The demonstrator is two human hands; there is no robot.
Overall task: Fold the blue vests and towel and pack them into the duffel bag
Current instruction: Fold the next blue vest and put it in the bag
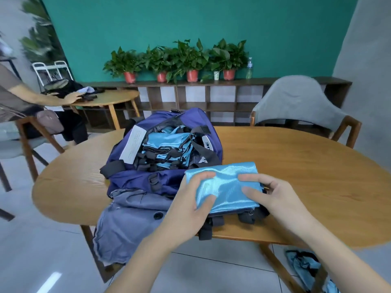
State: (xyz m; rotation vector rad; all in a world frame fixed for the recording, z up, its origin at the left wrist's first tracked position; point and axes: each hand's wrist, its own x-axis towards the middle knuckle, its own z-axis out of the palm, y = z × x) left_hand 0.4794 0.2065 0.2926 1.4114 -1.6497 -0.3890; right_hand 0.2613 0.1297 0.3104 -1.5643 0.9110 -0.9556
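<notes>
A folded shiny blue vest (226,182) with black straps lies on the wooden table (306,166) near its front edge. My left hand (190,199) holds its left end, fingers over the top and thumb on the front edge. My right hand (273,193) grips its right end, fingers curled onto the fabric. Behind it stands the open purple duffel bag (135,178), with several folded blue vests (165,149) stacked inside. A grey-blue towel (129,220) hangs over the table's front edge, left of my hands.
More blue vests (309,269) lie at the lower right below the table. A grey chair (296,102) stands behind the table. At the left a person sits at a small round table (110,98). Potted plants (179,60) line a shelf at the wall.
</notes>
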